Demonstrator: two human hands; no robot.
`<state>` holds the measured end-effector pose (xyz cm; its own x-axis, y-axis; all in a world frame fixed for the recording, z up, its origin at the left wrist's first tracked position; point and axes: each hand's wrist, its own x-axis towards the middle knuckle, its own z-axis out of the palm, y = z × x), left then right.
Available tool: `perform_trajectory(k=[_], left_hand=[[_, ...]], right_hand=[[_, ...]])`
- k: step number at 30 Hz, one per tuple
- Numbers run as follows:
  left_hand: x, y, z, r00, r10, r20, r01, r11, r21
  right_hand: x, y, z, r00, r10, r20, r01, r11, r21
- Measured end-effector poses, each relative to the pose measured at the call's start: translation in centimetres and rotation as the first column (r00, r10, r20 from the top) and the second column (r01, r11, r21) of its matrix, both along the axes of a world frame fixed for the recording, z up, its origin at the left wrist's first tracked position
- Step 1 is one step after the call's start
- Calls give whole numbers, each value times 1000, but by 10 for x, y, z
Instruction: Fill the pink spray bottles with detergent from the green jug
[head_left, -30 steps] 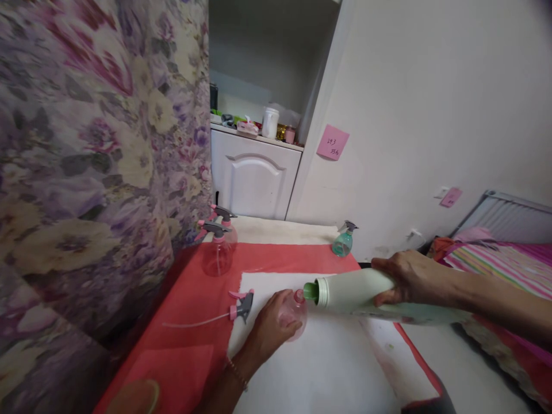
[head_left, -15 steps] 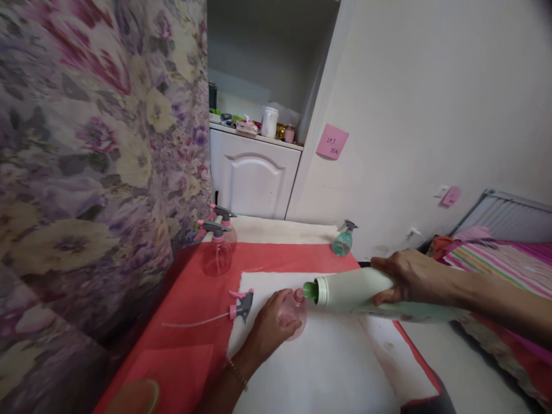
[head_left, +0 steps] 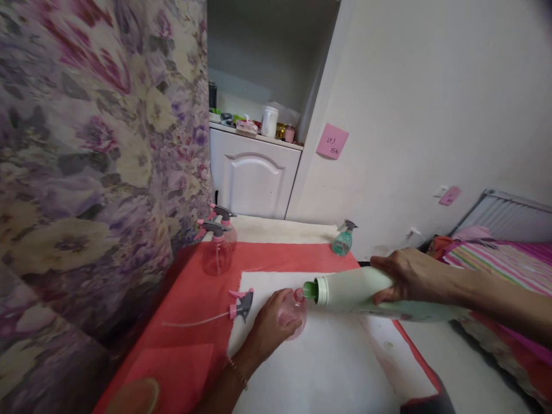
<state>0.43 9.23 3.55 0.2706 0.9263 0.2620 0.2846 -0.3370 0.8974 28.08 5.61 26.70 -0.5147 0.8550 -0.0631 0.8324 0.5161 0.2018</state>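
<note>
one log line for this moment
left hand: holds pink bottle | right hand: holds pale green bottle, tipped | spray head: lies near left hand

Around one headless pink spray bottle (head_left: 298,313) are counted one pale green jug (head_left: 357,290) to its right, one detached trigger head (head_left: 244,305) to its left, two pink spray bottles (head_left: 217,259) and one teal spray bottle (head_left: 342,244) beyond it, and two pink notes (head_left: 332,141) farther back.

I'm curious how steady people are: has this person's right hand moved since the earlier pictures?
No: against the white cabinet, the right hand shows no visible shift, gripping the pale bottle.
</note>
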Motion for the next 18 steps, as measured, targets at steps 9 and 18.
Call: perform_trajectory(k=[9,18], left_hand=[[0,1,-3,1000,-11,-5,11,1000,-1],[0,1,-3,999,-7,39,7,1000,-7]], right_hand=[[-3,0,0,1000,21,-2,-21,1000,2],[-3,-1,2,1000,-9,28,10,1000,-14]])
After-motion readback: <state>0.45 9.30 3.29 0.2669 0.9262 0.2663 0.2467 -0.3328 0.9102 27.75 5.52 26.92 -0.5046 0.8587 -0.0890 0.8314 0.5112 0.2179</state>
